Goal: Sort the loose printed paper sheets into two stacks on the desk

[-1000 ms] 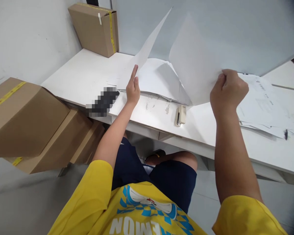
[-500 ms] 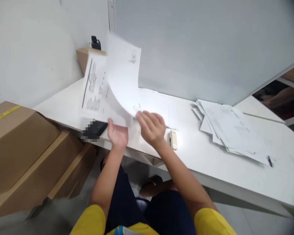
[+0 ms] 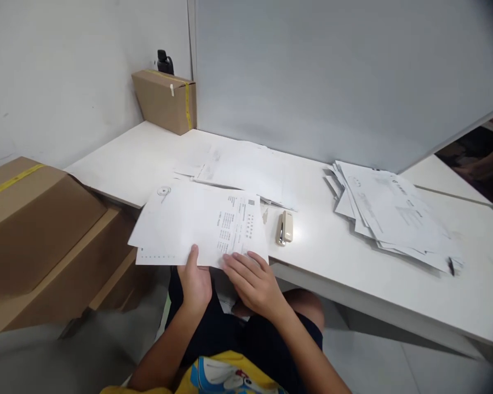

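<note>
Likely an office corner — white bench point(image 3: 316, 257) beyond the right grip point(image 3: 254, 284), printed sheets point(image 3: 189, 219) under it, stapler point(image 3: 286, 227) near, paper pile point(image 3: 390, 213) rightward, taped cartons point(image 3: 36, 235) well leftward.

Left of the oblong cream plastic stapler point(image 3: 287, 226) on the white table point(image 3: 324, 246) are printed white paper sheets point(image 3: 193, 221); right, an uneven white paper pile point(image 3: 390, 210).

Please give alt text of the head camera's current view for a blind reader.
A person's left hand grips printed sheets at the front edge of a white desk, the right hand resting fingers on them. On it lie a beige stapler and two paper piles; cardboard boxes stand at left.
</note>
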Tool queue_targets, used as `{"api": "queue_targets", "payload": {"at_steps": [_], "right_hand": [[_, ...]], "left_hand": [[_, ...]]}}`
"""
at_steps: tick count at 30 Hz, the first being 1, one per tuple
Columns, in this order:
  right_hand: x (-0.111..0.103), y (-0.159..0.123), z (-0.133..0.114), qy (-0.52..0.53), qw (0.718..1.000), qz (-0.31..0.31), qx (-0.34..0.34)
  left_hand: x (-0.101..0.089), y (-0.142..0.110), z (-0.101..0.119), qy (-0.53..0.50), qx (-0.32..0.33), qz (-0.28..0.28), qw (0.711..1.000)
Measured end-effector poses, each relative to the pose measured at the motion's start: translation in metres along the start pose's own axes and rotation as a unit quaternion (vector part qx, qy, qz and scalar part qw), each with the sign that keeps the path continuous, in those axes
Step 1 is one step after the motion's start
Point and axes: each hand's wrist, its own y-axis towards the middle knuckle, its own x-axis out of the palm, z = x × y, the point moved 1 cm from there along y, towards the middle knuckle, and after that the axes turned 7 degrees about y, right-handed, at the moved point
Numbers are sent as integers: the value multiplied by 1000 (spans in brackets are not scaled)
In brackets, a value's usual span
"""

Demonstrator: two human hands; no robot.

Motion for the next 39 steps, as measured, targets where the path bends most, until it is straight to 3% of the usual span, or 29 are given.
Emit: {"api": "queue_targets", "payload": {"at_steps": [2, 4, 5, 7, 11, 15, 18, 21, 30, 35, 39], "right_hand": [[15, -40, -2, -29, 989, 139, 29], [26, -77, -5, -42, 952, 283, 111], [29, -92, -7, -34, 931, 327, 160], [30, -111, -9, 13, 904, 352, 243], [17, -108, -3, 149, 872, 312, 347], [14, -81, 5, 300, 808, 273, 428], [22, -65, 4, 391, 768, 249, 442], [27, -57, 1, 436, 747, 244, 438], [15, -68, 6, 445, 731, 198, 477], [4, -76, 12, 449, 753, 136, 462], [-6, -79, 18, 442, 778, 126, 428]], "left_hand": [[-16, -5, -9, 3, -39, 12, 999], [-28, -10, -14, 4, -72, 19, 997], [-32, -11, -16, 5, -81, 24, 996], [-35, -12, -16, 13, -86, 42, 995], [-37, -10, -12, 43, -85, 66, 993], [-41, -12, -6, 66, -87, 68, 992], [-47, -16, -5, 78, -90, 42, 992], [-53, -21, -8, 90, -85, 0, 992], [-71, -12, -8, 66, -31, 30, 997], [-79, -5, -10, 68, -18, 31, 997], [-83, -1, -13, 75, 18, 26, 997]]}}
